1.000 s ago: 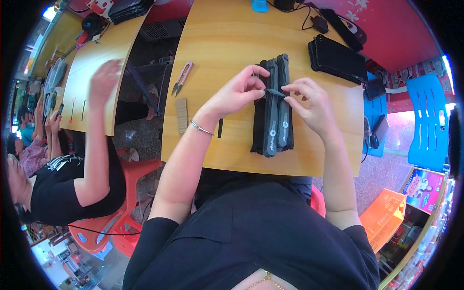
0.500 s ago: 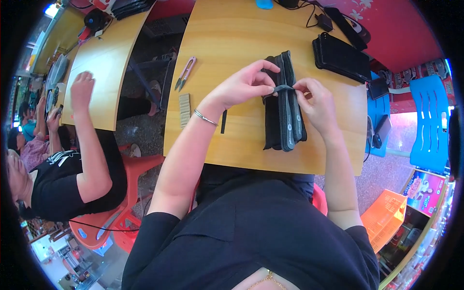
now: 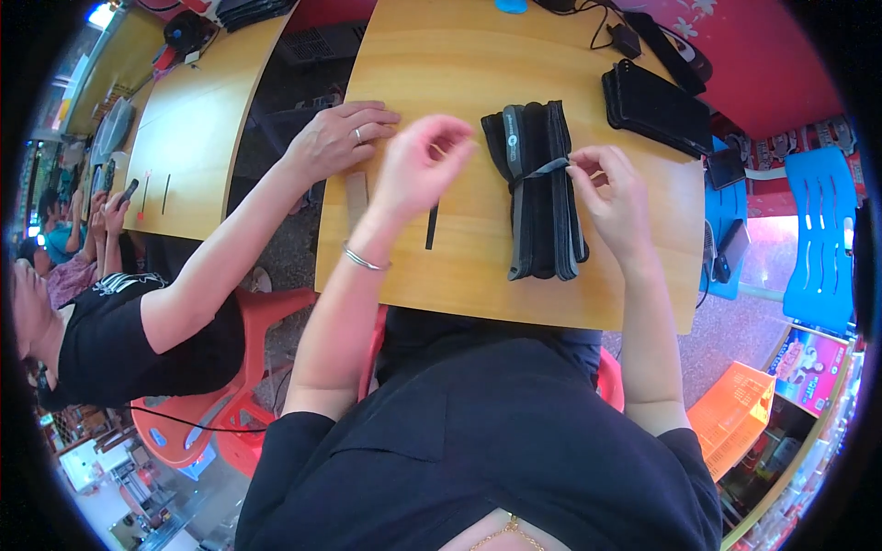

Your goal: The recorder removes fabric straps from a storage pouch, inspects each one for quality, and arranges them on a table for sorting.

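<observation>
A bundle of folded black fabric with grey edging [image 3: 542, 220] lies on the table in front of me, drawn in at its middle by a narrow grey strap [image 3: 548, 168]. My right hand [image 3: 611, 188] is at the bundle's right side, thumb and forefinger pinched on the strap's end. My left hand [image 3: 424, 170] hangs in the air left of the bundle, apart from it; its fingers are curled and smeared by motion. Below it a thin black strip [image 3: 432, 228] lies on the table. A co-worker's hand [image 3: 344, 138] with a ring rests at the table's left edge.
A flat brownish strip stack [image 3: 356, 197] lies partly behind my left forearm. At the back right sit a black folded bundle [image 3: 657, 110] and a cable with a black adapter [image 3: 625, 39]. A blue chair [image 3: 818, 239] and an orange crate [image 3: 732, 418] stand to the right.
My left hand has left the strap and moved left. The bundle has rolled, now showing a grey band on its upper left. The co-worker's hand has reached onto my table, where the pink-handled snips lay.
</observation>
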Demonstrator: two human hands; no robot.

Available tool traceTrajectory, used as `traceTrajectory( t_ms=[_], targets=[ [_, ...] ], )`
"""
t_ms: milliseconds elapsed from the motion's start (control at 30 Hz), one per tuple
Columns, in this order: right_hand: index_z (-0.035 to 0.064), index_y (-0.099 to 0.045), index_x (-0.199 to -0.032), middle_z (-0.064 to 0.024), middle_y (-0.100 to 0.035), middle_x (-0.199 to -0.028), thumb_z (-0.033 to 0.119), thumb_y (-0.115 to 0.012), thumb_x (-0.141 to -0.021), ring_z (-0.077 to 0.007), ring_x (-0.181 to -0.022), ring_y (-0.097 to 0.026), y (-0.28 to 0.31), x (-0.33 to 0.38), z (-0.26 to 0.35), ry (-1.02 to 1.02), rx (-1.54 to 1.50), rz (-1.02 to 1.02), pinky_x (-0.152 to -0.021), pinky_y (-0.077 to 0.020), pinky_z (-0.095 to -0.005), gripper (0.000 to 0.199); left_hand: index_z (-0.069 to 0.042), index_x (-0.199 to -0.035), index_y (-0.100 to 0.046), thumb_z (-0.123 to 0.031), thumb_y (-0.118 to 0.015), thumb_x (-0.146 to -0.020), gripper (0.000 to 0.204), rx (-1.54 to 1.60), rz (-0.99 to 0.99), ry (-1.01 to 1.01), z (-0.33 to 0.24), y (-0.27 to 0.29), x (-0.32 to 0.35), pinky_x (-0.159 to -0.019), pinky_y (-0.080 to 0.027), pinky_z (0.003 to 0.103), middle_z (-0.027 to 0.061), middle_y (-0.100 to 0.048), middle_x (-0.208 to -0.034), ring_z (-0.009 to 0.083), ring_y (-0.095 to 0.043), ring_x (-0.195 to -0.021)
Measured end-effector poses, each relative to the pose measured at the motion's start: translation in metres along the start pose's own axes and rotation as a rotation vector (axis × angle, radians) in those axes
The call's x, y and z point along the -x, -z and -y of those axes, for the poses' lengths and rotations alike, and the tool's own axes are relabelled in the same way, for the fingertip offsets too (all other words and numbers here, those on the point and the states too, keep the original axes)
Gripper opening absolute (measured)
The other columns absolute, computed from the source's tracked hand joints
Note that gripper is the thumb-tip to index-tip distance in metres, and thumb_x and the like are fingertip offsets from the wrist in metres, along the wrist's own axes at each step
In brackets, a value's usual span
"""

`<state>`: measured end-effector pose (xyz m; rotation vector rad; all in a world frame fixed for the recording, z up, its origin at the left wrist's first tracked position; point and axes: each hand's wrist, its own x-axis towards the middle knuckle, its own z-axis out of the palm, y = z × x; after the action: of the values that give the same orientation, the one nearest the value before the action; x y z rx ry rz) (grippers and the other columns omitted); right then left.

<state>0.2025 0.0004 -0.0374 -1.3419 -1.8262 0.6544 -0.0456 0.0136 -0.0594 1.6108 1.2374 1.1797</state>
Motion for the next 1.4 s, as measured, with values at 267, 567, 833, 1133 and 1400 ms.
traceTrajectory(
  t_ms=[267,567,833,1133,1400],
  targets=[
    [0.0107,-0.063,-0.086,-0.0032,-0.06,-0.082,0.014,-0.069,-0.074,-0.0219,-0.078,-0.061,-0.011,-0.005,0.019,0.351,0.381,0.018,-0.065,-0.0495,-0.0327,0.014,-0.006,-0.087,-0.067,-0.012,-0.073,-0.072,0.017,-0.348,0.068,-0.225,-0.015,-0.051,0.008,-0.07,-0.044,0.032,0.0057,-0.055,-0.081,0.0213,-0.054,-0.081],
    [0.0117,-0.057,-0.071,-0.0049,-0.055,-0.065,0.016,-0.062,-0.073,-0.0203,-0.061,-0.06,-0.004,0.001,0.015,0.507,0.751,0.08,-0.052,-0.0478,-0.0331,0.007,-0.004,-0.08,-0.067,-0.008,-0.068,-0.073,0.008,-0.137,0.124,-0.144,-0.006,-0.066,0.0,-0.07,-0.045,0.034,0.0105,-0.054,-0.074,0.026,-0.055,-0.078],
    [0.0089,-0.054,-0.069,-0.006,-0.055,-0.064,0.012,-0.059,-0.071,-0.0208,-0.061,-0.061,0.0,-0.003,0.015,0.521,0.677,-0.032,-0.054,-0.05,-0.0309,0.007,0.001,-0.08,-0.065,0.0,-0.069,-0.073,0.008,-0.107,0.138,-0.015,-0.027,-0.067,-0.003,-0.063,-0.042,0.026,0.0062,-0.051,-0.074,0.0152,-0.051,-0.069],
    [0.0077,-0.056,-0.069,-0.0069,-0.058,-0.066,0.01,-0.065,-0.068,-0.0219,-0.061,-0.06,0.0,-0.002,0.005,0.277,0.254,-0.14,-0.055,-0.0485,-0.032,0.01,0.001,-0.08,-0.066,-0.001,-0.069,-0.074,0.006,0.012,0.104,-0.077,-0.029,-0.07,-0.001,-0.063,-0.041,0.024,0.003,-0.05,-0.075,0.0124,-0.05,-0.07],
    [0.0061,-0.065,-0.081,-0.0084,-0.062,-0.076,0.016,-0.068,-0.076,-0.0243,-0.068,-0.062,0.004,-0.003,0.006,0.037,-0.006,-0.072,-0.06,-0.0495,-0.0329,0.012,0.002,-0.083,-0.064,-0.001,-0.066,-0.079,0.005,-0.006,0.105,-0.057,-0.011,-0.064,0.005,-0.065,-0.041,0.022,0.0021,-0.05,-0.079,0.0103,-0.049,-0.072]
  ],
)
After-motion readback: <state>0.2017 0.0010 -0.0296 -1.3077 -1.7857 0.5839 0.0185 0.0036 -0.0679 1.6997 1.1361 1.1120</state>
